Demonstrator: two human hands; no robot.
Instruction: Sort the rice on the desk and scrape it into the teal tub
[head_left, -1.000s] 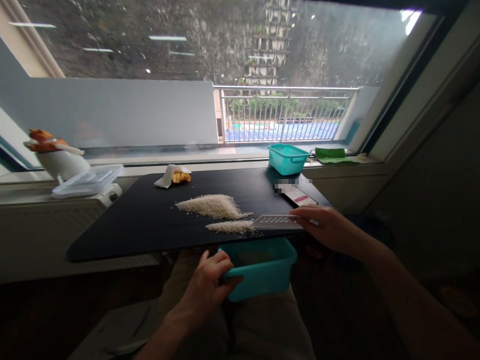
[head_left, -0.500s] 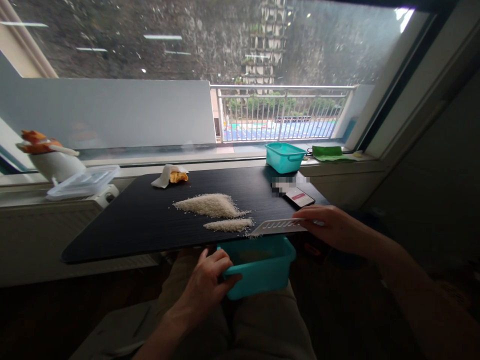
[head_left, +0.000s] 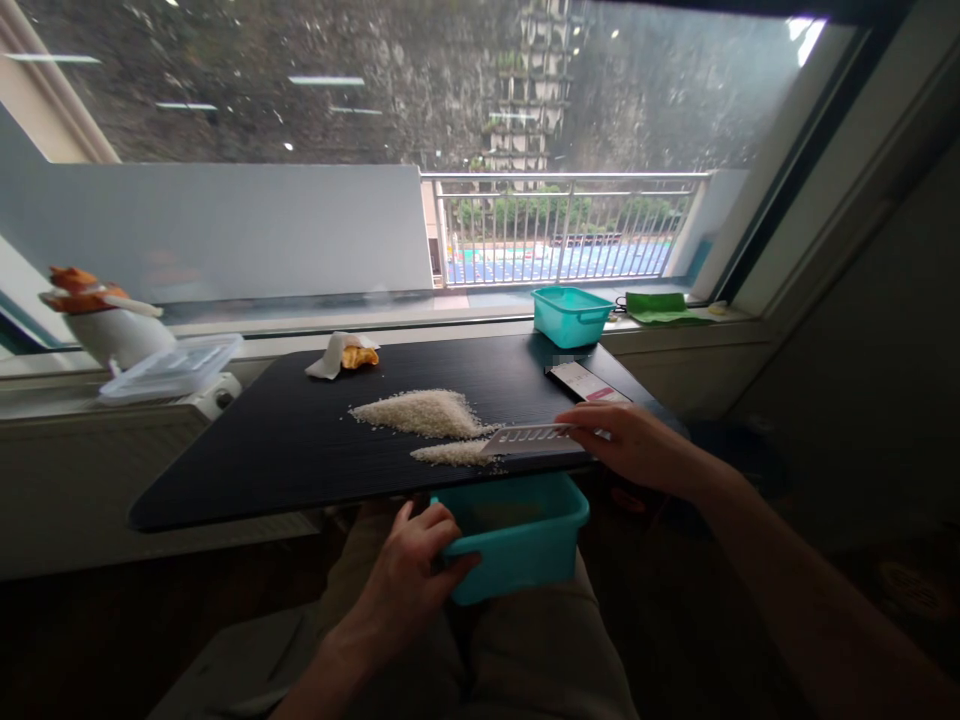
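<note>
My left hand (head_left: 424,550) grips the left rim of a teal plastic bin (head_left: 517,555), which sits at my lap just under the table's front edge. In my right hand (head_left: 611,435) is a white slotted plastic spatula (head_left: 521,438), held flat-edged low over the dark tabletop. Its blade touches the right end of a small strip of white rice (head_left: 450,454). Behind that strip lies a larger heap of rice (head_left: 420,412), with loose grains scattered around both. The bin's inside is shadowed, so its contents are hard to make out.
A second teal bin (head_left: 571,318) stands at the table's back right, near a green cloth (head_left: 660,308). A phone (head_left: 585,382) lies behind my right hand. Crumpled tissue with an orange-yellow piece (head_left: 360,356) rests at the back left. A clear plastic lid (head_left: 172,367) is on the sill.
My right hand has moved left with the spatula, from the table's front edge onto the smaller rice strip. My left hand and the bin have stayed nearly in place.
</note>
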